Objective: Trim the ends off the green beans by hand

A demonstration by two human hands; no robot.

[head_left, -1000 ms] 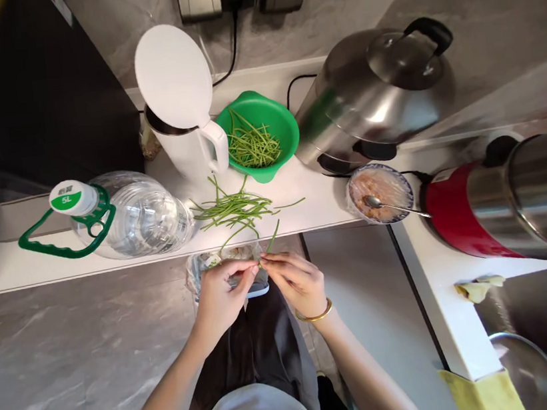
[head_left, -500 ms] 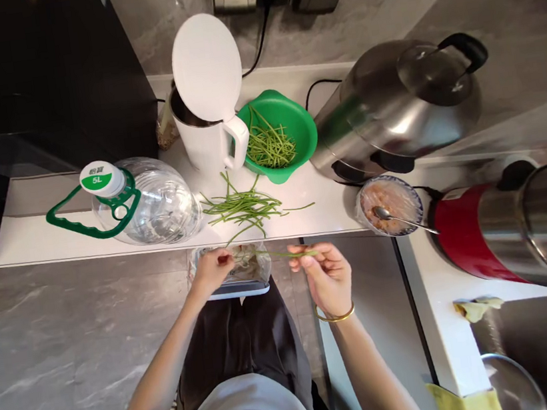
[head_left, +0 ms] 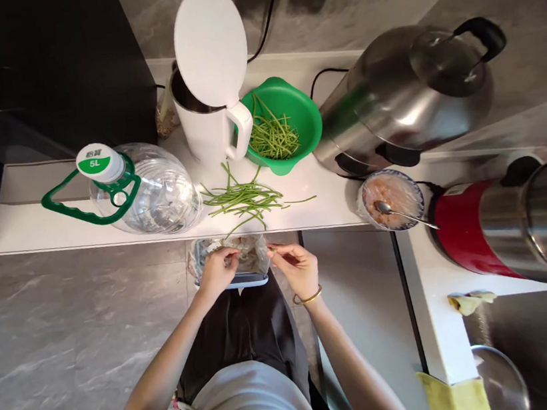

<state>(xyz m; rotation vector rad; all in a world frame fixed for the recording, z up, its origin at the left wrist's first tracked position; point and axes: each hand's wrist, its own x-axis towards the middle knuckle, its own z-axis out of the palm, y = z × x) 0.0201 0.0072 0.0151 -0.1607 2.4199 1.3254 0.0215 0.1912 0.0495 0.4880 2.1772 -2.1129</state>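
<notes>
My left hand [head_left: 218, 272] is closed in a pinch over the left side of a bin [head_left: 248, 280] lined with a plastic bag; I cannot make out what its fingers hold. At the bin's right side, my right hand [head_left: 298, 270], with a gold bangle at the wrist, pinches a thin green vegetable stem [head_left: 272, 251], mostly hidden by the fingers. Above the hands, a loose pile of green stems [head_left: 242, 197] lies near the counter's front edge, with a single one off to the right. Behind it, a green bowl [head_left: 305, 112] holds more cut stems.
A large water bottle [head_left: 155, 190] lies left of the pile. An open-lidded white kettle [head_left: 203, 133] stands behind. To the right are a steel urn [head_left: 400, 94], a film-covered bowl [head_left: 391, 196] with a spoon, a red-based steel appliance [head_left: 468, 230] and a sink [head_left: 531, 325].
My right hand has moved left and closer to my left hand, over the bin. The long stem stretched between the hands no longer shows. The view has shifted slightly.
</notes>
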